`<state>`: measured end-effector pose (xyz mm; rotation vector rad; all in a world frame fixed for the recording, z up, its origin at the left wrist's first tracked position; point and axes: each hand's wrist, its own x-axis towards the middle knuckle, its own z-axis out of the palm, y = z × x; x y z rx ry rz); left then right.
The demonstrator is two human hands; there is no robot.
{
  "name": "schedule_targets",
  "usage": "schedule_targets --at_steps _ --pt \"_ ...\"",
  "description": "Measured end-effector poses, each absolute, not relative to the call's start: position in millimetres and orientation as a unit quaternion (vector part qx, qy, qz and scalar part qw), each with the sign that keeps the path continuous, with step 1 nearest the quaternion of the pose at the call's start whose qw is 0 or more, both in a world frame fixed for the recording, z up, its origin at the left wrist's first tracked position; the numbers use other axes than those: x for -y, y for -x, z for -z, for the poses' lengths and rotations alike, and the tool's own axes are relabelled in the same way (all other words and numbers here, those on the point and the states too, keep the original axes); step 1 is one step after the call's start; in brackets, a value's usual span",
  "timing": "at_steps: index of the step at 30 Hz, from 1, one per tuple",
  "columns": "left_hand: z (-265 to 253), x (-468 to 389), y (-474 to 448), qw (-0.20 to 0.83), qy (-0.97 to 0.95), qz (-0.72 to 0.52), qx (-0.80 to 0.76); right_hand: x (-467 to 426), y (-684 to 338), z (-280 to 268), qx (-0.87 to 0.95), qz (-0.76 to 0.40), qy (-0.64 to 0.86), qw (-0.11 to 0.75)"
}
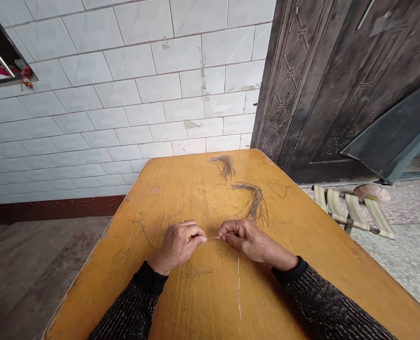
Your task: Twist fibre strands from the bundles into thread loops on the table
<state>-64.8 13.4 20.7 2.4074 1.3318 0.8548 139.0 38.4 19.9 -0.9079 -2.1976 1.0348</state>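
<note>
A thin wire (213, 237) runs level across the short gap between my two hands. My left hand (181, 243) pinches one end between thumb and forefinger. Thumb and finger of my right hand (247, 240) are closed on the wire's other side, and a pale length hangs from beneath that hand toward the table's near side. Just beyond my right hand lies a bent bundle of thin dark wires (256, 200). Farther back rests a smaller wire bundle (226, 165). Left of my left hand, a loose tangled strand (141, 226) lies on the table.
The yellow wooden table (189, 198) meets a white tiled wall (132, 71) at its far end. A dark carved door (323, 94) stands at the right, with a folding stool with striped straps (355, 208) on the floor. Another thin strand (281, 189) lies near the right edge.
</note>
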Motion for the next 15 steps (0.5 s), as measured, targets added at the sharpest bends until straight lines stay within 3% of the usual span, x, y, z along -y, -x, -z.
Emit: schedule_targets --at_steps 8,15 --pt "-20.0 -14.1 66.2 0.137 -0.826 -0.273 -0.474 -40.1 -138.2 -15.8 0.813 -0.371 0.359 0.27" --pt "-25.6 -16.5 68.8 0.428 -0.649 -0.352 -0.521 -48.4 -143.8 -12.2 0.759 -0.434 0.365 0.32"
